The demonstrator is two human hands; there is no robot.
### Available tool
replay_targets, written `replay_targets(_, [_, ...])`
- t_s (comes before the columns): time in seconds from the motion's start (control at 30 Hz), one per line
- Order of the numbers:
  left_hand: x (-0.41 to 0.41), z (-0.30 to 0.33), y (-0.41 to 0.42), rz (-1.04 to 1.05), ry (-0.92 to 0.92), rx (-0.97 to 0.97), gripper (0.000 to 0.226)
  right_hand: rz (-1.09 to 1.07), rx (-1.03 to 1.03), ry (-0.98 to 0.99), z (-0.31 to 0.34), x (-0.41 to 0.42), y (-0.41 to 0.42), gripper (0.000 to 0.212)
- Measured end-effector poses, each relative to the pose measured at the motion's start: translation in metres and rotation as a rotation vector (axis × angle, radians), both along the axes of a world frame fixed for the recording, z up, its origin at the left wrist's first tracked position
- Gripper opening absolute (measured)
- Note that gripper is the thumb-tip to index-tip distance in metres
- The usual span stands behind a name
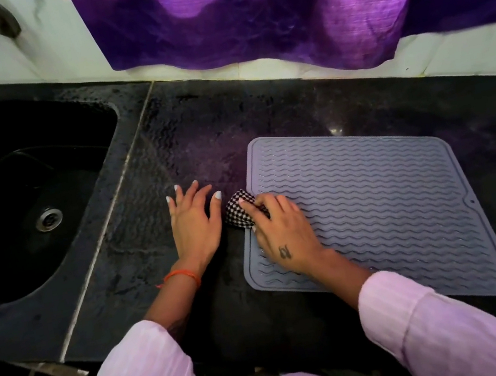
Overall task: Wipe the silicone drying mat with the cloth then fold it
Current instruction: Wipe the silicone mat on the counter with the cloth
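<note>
On the dark counter (204, 135) the grey mat (376, 208) is lying flat while the right hand (281, 231) is bunching the checked cloth (238, 207) at its left edge — wiping underway, folding next — left hand (195, 223) resting spread, fingers wide.

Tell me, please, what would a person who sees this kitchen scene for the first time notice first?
The eye goes first to the grey ribbed silicone mat lying flat on the dark counter, where the right hand grips a bunched black-and-white checked cloth at the mat's left edge. The left hand rests flat on the counter just beside it. Behind hangs a bright purple curtain, and a black sink sits at the left.
</note>
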State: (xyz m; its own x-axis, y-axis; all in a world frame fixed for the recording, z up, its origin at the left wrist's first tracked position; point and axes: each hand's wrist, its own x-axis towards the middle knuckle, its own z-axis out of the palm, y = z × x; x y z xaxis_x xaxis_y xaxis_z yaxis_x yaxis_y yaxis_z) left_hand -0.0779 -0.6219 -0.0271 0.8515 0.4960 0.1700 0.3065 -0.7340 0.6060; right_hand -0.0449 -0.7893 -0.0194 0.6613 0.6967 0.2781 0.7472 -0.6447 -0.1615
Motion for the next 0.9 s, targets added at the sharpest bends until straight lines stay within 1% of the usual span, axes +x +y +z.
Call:
replay_targets(0.07, [0.001, 0.000, -0.002, -0.022, -0.003, 0.019, 0.042, 0.062, 0.041, 0.010, -0.003, 0.008, -0.003, 0.048])
replay_targets(0.13, [0.002, -0.001, -0.004, -0.045, 0.000, 0.041, 0.046, 0.064, 0.083, 0.019, 0.000, 0.022, -0.007, 0.049])
replay_targets(0.2, [0.002, -0.002, -0.006, -0.061, 0.009, 0.059, 0.055, 0.010, 0.058, 0.004, 0.000, 0.035, -0.008, 0.047])
replay_targets(0.27, [0.003, -0.004, -0.008, -0.085, 0.017, 0.072, 0.059, -0.011, -0.017, 0.006, -0.001, 0.043, -0.007, 0.046])
replay_targets(0.3, [0.004, -0.005, -0.009, -0.097, 0.024, 0.082, 0.060, 0.012, -0.026, 0.032, -0.002, 0.046, -0.007, 0.046])
replay_targets(0.33, [0.004, -0.006, -0.010, -0.107, 0.032, 0.097, 0.062, 0.038, 0.008, 0.096, -0.002, 0.049, -0.007, 0.045])
replay_targets(0.37, [0.006, -0.007, -0.011, -0.117, 0.038, 0.111, 0.063, 0.044, 0.083, 0.206, 0.002, 0.053, -0.007, 0.044])
replay_targets(0.4, [0.007, -0.007, -0.011, -0.130, 0.039, 0.124, 0.065, 0.015, 0.206, 0.356, 0.008, 0.057, -0.008, 0.044])
replay_targets(0.43, [0.008, -0.007, -0.011, -0.144, 0.038, 0.134, 0.065, -0.059, 0.370, 0.546, 0.015, 0.062, -0.010, 0.043])
replay_targets(0.47, [0.009, -0.007, -0.011, -0.156, 0.038, 0.144, 0.066, -0.161, 0.597, 0.793, 0.023, 0.066, -0.013, 0.042])
replay_targets(0.53, [0.010, -0.007, -0.010, -0.168, 0.042, 0.161, 0.069, -0.333, 1.148, 1.307, 0.034, 0.075, -0.024, 0.038])
replay_targets(0.57, [0.010, -0.008, -0.010, -0.167, 0.042, 0.164, 0.070, -0.369, 1.357, 1.511, 0.036, 0.080, -0.035, 0.035])
replay_targets(0.6, [0.010, -0.008, -0.009, -0.162, 0.040, 0.164, 0.072, -0.373, 1.482, 1.664, 0.035, 0.085, -0.049, 0.034])
replay_targets(0.63, [0.010, -0.009, -0.008, -0.153, 0.043, 0.159, 0.073, -0.365, 1.537, 1.756, 0.036, 0.088, -0.062, 0.039])
replay_targets(0.67, [0.011, -0.008, -0.007, -0.142, 0.054, 0.155, 0.074, -0.343, 1.543, 1.785, 0.036, 0.091, -0.073, 0.047])
replay_targets(0.73, [0.013, -0.008, -0.005, -0.130, 0.081, 0.161, 0.077, -0.285, 1.524, 1.755, 0.035, 0.097, -0.093, 0.061])
replay_targets(0.77, [0.014, -0.007, -0.005, -0.131, 0.091, 0.168, 0.078, -0.292, 1.492, 1.701, 0.034, 0.100, -0.100, 0.061])
replay_targets(0.83, [0.017, -0.007, -0.004, -0.139, 0.103, 0.177, 0.080, -0.374, 1.433, 1.610, 0.031, 0.104, -0.111, 0.058])
replay_targets(0.9, [0.018, -0.007, -0.003, -0.139, 0.110, 0.178, 0.081, -0.420, 1.391, 1.573, 0.031, 0.106, -0.117, 0.058])
